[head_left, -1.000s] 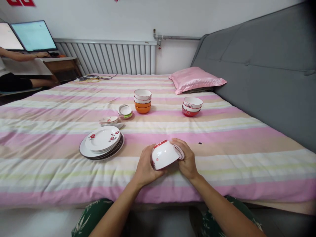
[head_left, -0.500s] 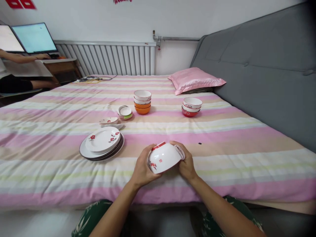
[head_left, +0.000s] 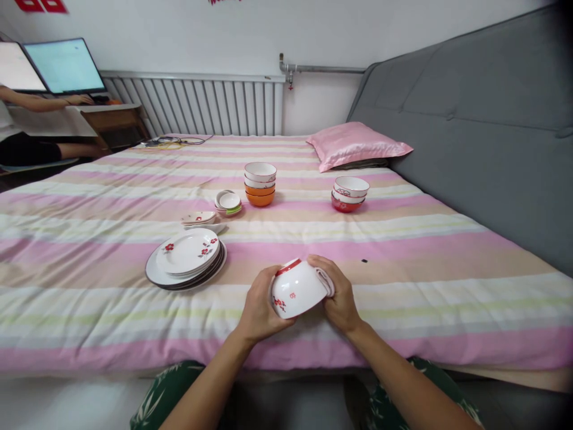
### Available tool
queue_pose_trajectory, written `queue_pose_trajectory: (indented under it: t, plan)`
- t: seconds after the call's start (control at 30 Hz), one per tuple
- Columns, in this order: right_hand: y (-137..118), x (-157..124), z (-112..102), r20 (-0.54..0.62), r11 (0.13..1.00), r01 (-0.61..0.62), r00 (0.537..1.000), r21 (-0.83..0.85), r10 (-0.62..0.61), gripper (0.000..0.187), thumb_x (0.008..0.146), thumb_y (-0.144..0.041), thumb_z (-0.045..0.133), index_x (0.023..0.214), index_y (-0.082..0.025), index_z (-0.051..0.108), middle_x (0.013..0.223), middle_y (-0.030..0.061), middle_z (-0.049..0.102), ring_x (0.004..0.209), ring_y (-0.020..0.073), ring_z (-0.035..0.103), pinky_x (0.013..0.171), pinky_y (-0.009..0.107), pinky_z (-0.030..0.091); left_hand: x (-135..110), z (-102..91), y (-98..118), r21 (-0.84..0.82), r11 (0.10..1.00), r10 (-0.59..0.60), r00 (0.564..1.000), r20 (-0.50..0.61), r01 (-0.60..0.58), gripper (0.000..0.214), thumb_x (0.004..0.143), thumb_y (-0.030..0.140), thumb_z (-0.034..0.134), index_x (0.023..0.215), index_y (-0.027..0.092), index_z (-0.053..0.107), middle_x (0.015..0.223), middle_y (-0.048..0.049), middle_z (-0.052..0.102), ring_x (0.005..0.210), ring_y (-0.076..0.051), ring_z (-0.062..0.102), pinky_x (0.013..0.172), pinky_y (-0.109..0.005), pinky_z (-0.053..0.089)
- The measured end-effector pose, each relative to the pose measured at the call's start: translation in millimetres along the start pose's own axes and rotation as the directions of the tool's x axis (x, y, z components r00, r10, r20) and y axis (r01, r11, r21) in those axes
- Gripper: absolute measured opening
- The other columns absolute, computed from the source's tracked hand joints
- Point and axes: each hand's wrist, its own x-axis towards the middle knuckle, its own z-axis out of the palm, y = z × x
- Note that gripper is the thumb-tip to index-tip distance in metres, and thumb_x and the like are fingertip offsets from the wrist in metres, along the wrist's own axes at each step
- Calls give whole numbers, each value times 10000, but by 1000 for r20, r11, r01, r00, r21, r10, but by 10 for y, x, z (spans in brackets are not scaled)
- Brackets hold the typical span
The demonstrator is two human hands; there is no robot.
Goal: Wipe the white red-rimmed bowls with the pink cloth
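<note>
A white bowl [head_left: 301, 289] with red flowers and a red band at its foot is tipped on its side above the bed's front edge. My left hand [head_left: 263, 306] grips its left side, thumb along the rim. At the right, my right hand [head_left: 339, 294] presses a folded pale cloth [head_left: 325, 280] against the bowl's rim and wall. The fingers inside the bowl are hidden. Beyond them stand a stack of white and orange bowls [head_left: 260, 184] and a stack of white and red bowls [head_left: 350, 194].
A stack of plates [head_left: 188, 254] lies left of my hands, with oblong dishes [head_left: 199, 218] and small dishes [head_left: 228, 203] behind. A small black piece [head_left: 364, 260] rests on the striped sheet. Farther back are a pink pillow [head_left: 358, 145], cables [head_left: 179, 141] and a person's arm [head_left: 40, 103] at a desk.
The bowl has turned slightly between my hands, and the cloth has shifted a little on its right side. Both hands keep their hold. The view has moved slightly.
</note>
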Motion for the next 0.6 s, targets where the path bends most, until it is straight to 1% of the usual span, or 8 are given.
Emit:
queue_pose_trajectory:
  t: [0.1,0.17,0.3,0.37,0.47,0.6]
  plan:
    - [-49,3,-17,26,994,48,999,-100,-45,439,821,-129,506,1235,-272,535,1254,79,550,1182,243,501,1001,441,416,-5,19,-2,11,1000,-11,1000,1,11,704,569,239,712,1206,196,417,1173,-105,562,1073,-271,560,928,-400,459]
    - [-86,13,-23,36,979,102,995,-179,-97,442,834,-115,499,1247,-269,531,1247,91,548,1176,244,501,987,447,428,-13,37,-15,24,999,-22,1000,-1,22,710,569,258,719,1207,190,414,1170,-111,562,1067,-275,562,931,-411,457]
    - [-133,29,-9,58,920,232,972,-315,-226,464,838,-89,511,1263,-273,532,1234,107,550,1171,250,500,980,464,439,-29,72,-29,61,998,-27,999,-22,28,713,577,297,726,1203,184,402,1145,-111,565,1043,-272,568,916,-417,465]
    - [-142,23,8,72,892,276,961,-359,-268,477,831,-84,528,1265,-283,536,1243,106,548,1172,256,499,980,476,441,-32,88,-21,81,996,-24,999,-35,26,712,576,301,726,1198,181,400,1132,-109,565,1026,-268,574,900,-413,475]
    - [-149,3,34,68,876,287,957,-387,-284,485,823,-75,530,1257,-292,548,1245,100,553,1172,260,500,974,488,447,-31,113,4,106,994,-22,998,-52,27,711,575,311,729,1192,178,402,1130,-115,560,1020,-273,575,889,-421,482]
    - [-145,-11,48,4,906,238,968,-351,-252,439,829,-70,511,1199,-291,594,1200,87,586,1153,250,522,967,481,458,-29,145,34,113,993,-20,998,-59,26,680,609,338,725,1188,178,407,1122,-119,556,1018,-275,577,878,-430,492]
